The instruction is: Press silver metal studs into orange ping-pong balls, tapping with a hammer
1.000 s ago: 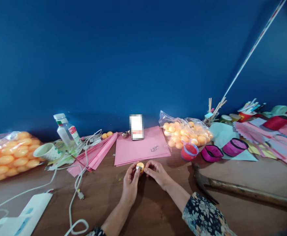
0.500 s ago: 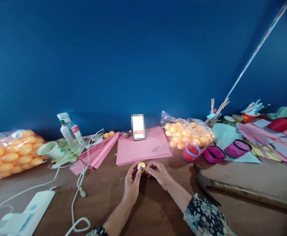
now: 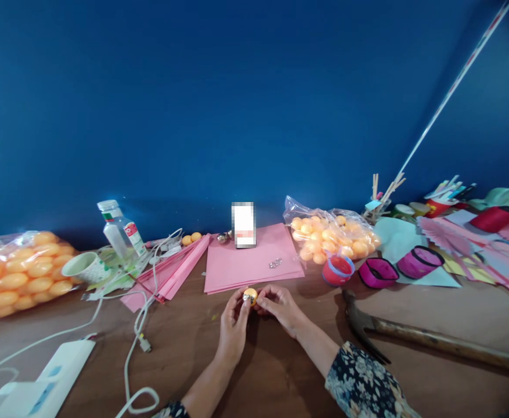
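Note:
Just in front of the pink sheets, my left hand (image 3: 233, 325) grips a small orange ball (image 3: 251, 294), its thumb on the near side and fingers behind. Shiny silver pieces cover part of the ball, next to that thumb. Thumb and forefinger of my right hand (image 3: 281, 310) are pinched together at the ball's right edge; whatever lies between them is too small to make out. Beyond the hands, a little cluster of silver bits (image 3: 275, 263) rests on the pink sheets (image 3: 248, 273). Silver balls (image 3: 223, 238) sit at the back of those sheets.
A hammer (image 3: 441, 339) lies to the right. Bags of orange balls (image 3: 14, 278) stand left and back right. White cables (image 3: 127, 348), a power strip (image 3: 62, 371), a bottle (image 3: 121, 232) and a cup (image 3: 82, 267) are left. Purple rings (image 3: 378, 273) and a red tub (image 3: 338, 270) are right.
The view has shifted very slightly. Both hands keep nearly the same pose at the ball, and nothing has been taken up or let go.

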Tool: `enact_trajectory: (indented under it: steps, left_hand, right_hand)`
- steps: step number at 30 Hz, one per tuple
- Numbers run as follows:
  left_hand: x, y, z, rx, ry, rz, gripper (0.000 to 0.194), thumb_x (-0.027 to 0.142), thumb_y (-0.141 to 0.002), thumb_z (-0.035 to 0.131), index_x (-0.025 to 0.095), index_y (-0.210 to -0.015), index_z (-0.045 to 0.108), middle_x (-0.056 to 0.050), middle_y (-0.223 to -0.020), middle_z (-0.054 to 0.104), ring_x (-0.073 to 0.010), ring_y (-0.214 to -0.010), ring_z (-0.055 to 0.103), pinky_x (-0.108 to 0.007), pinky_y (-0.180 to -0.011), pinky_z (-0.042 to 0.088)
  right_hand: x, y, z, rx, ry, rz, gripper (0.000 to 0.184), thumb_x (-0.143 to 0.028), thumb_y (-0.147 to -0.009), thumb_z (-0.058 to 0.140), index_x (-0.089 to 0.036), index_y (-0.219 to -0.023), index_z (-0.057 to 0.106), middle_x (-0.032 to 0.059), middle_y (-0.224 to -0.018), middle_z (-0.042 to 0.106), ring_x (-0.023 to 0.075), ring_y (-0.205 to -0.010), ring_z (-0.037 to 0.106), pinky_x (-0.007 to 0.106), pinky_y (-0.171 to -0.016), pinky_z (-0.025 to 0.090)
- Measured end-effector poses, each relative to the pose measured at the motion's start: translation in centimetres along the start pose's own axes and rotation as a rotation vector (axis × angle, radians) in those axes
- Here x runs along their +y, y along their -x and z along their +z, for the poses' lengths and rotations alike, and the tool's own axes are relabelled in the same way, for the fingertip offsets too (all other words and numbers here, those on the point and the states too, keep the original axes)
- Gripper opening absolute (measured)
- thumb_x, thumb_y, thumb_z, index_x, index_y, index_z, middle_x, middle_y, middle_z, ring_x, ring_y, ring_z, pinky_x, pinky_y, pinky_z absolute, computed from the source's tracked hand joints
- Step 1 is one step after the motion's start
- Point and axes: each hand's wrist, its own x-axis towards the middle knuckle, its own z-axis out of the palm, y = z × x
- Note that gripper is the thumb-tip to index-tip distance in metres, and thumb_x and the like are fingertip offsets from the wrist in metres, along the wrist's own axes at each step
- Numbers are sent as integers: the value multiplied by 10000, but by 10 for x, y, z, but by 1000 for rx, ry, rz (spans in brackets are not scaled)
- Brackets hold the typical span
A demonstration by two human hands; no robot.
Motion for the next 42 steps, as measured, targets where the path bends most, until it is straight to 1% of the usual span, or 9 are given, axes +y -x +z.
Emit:
enact_trajectory:
  steps: [4, 9, 18, 24, 27, 31, 35, 38, 42]
  left_hand:
    - [3, 1, 1, 12, -38, 14, 370, 345, -760, 556, 183, -1092, 544, -83, -1050, 627, -218, -984, 578, -350, -873, 441]
    - [3, 1, 1, 11, -25, 14, 367, 346, -764, 550, 183, -1094, 541, -82, -1051, 626, -216, -980, 581, -350, -868, 447]
    - [4, 2, 0, 19, -64, -3, 385, 350, -751, 568, 187, -1099, 543, -82, -1060, 625, -217, -989, 579, -347, -870, 442]
    - [2, 2, 1, 8, -11, -17, 374, 347, -753, 567, 185, -1089, 537, -87, -1062, 622, -214, -979, 584, -340, -851, 452]
    - [1, 1, 2, 36, 48, -28, 353, 349, -743, 581, 175, -1049, 549, -82, -1020, 633, -201, -931, 597, -338, -834, 457]
    - [0, 0, 2, 53, 103, -55, 341, 366, -726, 594, 170, -1004, 570, -73, -981, 644, -193, -894, 602, -331, -801, 464]
    - [-2, 0, 2, 60, 147, -66, 327, 351, -726, 599, 157, -987, 562, -76, -947, 642, -187, -848, 610, -323, -760, 477]
    - [-3, 0, 3, 68, 170, -68, 338, 353, -711, 613, 146, -971, 552, -80, -920, 640, -184, -808, 615, -329, -736, 487]
    - [-5, 1, 2, 53, 151, -60, 312, 342, -727, 599, 147, -964, 546, -62, -881, 637, -169, -793, 609, -328, -753, 477]
  right_hand:
    - [0, 0, 0, 19, -9, 18, 293, -371, -616, 719, -141, -701, 559, 42, -883, 633, 111, -662, 611, 229, -597, 489]
    - [1, 0, 0, 30, 6, 28, 301, -382, -618, 715, -131, -687, 564, 41, -827, 644, 112, -645, 610, 233, -594, 488]
    - [3, -1, 2, 43, 7, 2, 303, -385, -605, 719, -128, -664, 569, 52, -900, 636, 95, -602, 596, 237, -578, 490]
    - [6, -2, 2, 55, 27, -5, 310, -403, -628, 700, -147, -697, 540, 19, -733, 639, 112, -584, 597, 240, -564, 486]
    - [4, -3, 3, 33, 16, -13, 310, -420, -663, 670, -155, -735, 527, -1, -648, 622, 116, -578, 598, 244, -572, 486]
    - [5, -2, 4, 15, -5, -83, 279, -390, -710, 639, -167, -830, 522, -4, -700, 615, 110, -600, 599, 240, -580, 491]
    - [10, 2, 7, 38, 91, -160, 242, -326, -737, 620, -189, -919, 538, 23, -815, 629, 125, -638, 611, 243, -573, 497]
    - [12, 6, 10, 71, 229, -248, 222, -286, -756, 595, -209, -961, 557, 56, -943, 629, 156, -715, 624, 271, -620, 514]
    - [10, 11, 11, 131, 554, -500, 211, -214, -792, 542, -229, -997, 592, 71, -1014, 608, 190, -894, 594, 300, -754, 508]
